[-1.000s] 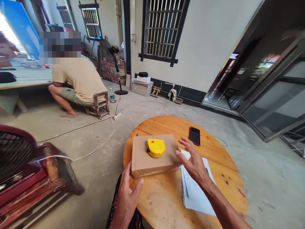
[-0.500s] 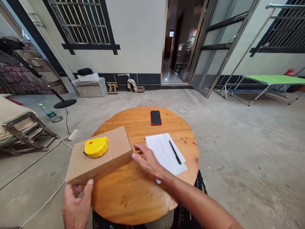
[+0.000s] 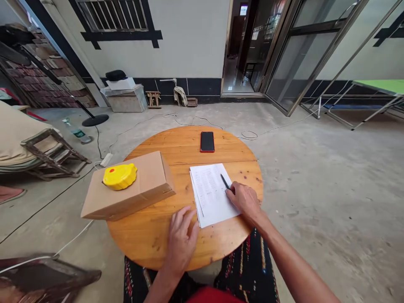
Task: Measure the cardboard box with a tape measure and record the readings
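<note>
A round wooden table (image 3: 164,240) stands in front of me. On its left side lies a flat cardboard box (image 3: 148,185), overhanging the edge, with a yellow tape measure (image 3: 120,176) on top. A stack of white paper sheets (image 3: 210,193) lies right of centre. My right hand (image 3: 244,201) rests on the sheets with its fingers closed round a black pen (image 3: 224,181). My left hand (image 3: 181,237) lies flat on the wood, fingers spread, its fingertips at the sheets' near left corner. A red-cased phone (image 3: 207,141) lies at the far side.
A wooden stool (image 3: 52,153) with a seated person's beige shirt (image 3: 15,134) is at the left. Cables (image 3: 195,122), a power strip (image 3: 106,160), a bottle (image 3: 75,131) and a fan stand base (image 3: 95,120) are on the concrete floor. A green folding table (image 3: 378,86) stands far right.
My left hand let go of the box corner and came to rest on the table beside the sheets. My right hand left the box edge and closed on the pen. The view tilted down.
</note>
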Available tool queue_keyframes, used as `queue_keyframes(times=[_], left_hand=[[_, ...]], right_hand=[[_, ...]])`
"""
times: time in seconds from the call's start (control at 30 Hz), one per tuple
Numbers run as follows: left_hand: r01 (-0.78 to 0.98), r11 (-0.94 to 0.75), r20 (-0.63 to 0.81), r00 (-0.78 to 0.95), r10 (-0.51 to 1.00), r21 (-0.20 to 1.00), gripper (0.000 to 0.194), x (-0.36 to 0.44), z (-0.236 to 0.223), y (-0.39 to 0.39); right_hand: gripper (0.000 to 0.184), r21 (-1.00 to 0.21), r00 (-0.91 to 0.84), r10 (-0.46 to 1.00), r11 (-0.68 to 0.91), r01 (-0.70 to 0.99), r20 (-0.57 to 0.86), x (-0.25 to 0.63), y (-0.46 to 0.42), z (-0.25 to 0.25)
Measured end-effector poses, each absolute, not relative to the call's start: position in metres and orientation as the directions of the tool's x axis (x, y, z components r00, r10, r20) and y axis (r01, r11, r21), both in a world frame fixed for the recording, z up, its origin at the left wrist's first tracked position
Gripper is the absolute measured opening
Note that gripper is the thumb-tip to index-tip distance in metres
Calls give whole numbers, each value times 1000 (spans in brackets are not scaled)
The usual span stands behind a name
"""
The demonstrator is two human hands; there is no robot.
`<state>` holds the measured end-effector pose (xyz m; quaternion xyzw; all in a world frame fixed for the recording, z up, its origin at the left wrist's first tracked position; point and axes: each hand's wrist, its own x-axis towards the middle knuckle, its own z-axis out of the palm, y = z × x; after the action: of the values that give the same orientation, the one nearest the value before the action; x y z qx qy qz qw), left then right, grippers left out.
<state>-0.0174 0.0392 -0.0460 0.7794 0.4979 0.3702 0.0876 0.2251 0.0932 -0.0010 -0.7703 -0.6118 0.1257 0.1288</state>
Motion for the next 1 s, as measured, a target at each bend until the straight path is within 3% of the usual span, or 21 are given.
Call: queue_keyframes(times=[0.13,0.33,0.67,0.83,1.0], left_hand=[[760,-497,411,329,850,419,31,-1,-50,47],[758,-496,413,326,850,423,32,-4,-56,48],[806,-459,400,306,864,374,33,2,-51,49],[791,-469,432,292,854,392,30,7,-48,53],[770,-469,456,262,850,432,25,8,-48,54]], right_hand=[[22,-388,232,972,-225,894,-29,235,91,2],[25,-593,314,949,-276,756,-41,270,70,3],[25,-667,222,974,-187,721,-33,256,59,-9],[29,-674,216,976,-171,718,-17,258,57,-15],[31,-765,225,974,-153,626,-11,258,54,-16]])
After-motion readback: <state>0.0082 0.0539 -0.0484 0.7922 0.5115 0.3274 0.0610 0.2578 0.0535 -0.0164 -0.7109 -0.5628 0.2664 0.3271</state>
